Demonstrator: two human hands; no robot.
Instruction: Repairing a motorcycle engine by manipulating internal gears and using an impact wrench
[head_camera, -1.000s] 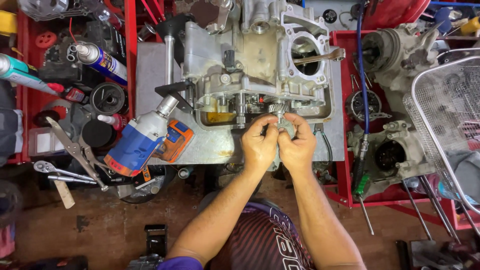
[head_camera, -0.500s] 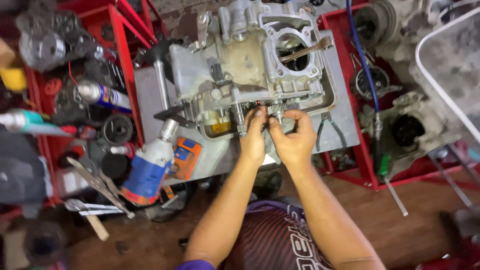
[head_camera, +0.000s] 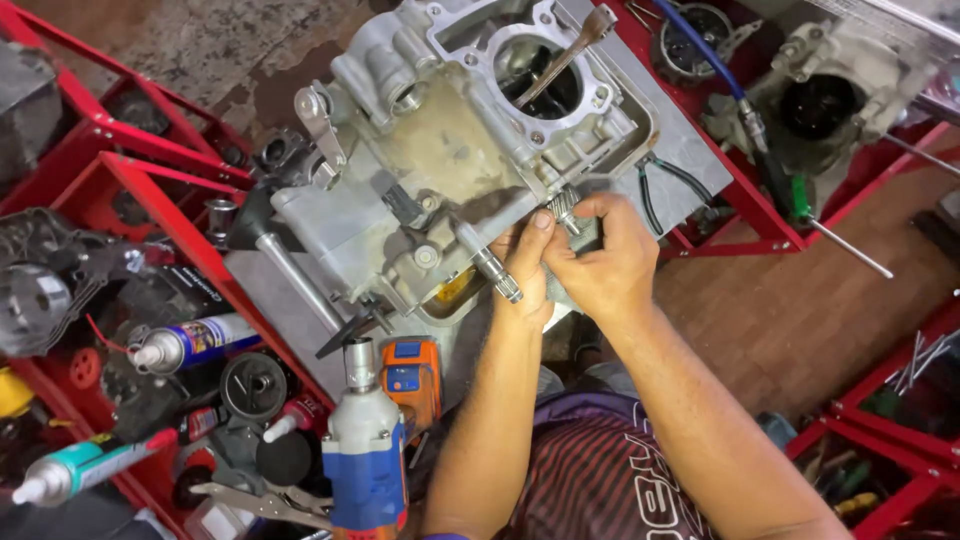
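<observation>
At the far left, red metal racks (head_camera: 120, 175) hold dark engine parts, and a sealant tube (head_camera: 85, 468) with a white nozzle and red collar lies low in the corner. Just right of it a spray can (head_camera: 195, 340) rests on its side above a black round part (head_camera: 253, 385). A blue and grey power tool (head_camera: 365, 460) stands with its nose pointing up at the desk (head_camera: 290, 310), and an orange handheld device (head_camera: 412, 372) lies just beside it.

In the middle a grey engine case (head_camera: 440, 150) sits tilted on the desk, its open cylinder bore uppermost with a metal bar (head_camera: 560, 55) lying across the bore. A steel shaft (head_camera: 490, 268) sticks out from the case's near edge, slanting down to the right.

The person's left hand (head_camera: 525, 270) is closed in a pinch at that edge, thumb up, touching the shaft's right side. The right hand (head_camera: 600, 262) presses against the left, fingers curled, and grips a small toothed gear (head_camera: 566, 207) between thumb and fingertips, right against the case's lower edge. Both forearms run down to a dark striped shirt (head_camera: 590, 470).

Right of the hands, pliers (head_camera: 665, 190) with dark handles lie on the desk's corner. Beyond that, a second engine case (head_camera: 830, 95) sits on another red rack, with a blue hose (head_camera: 700, 50) and a green-handled screwdriver (head_camera: 825, 225) beside it.
</observation>
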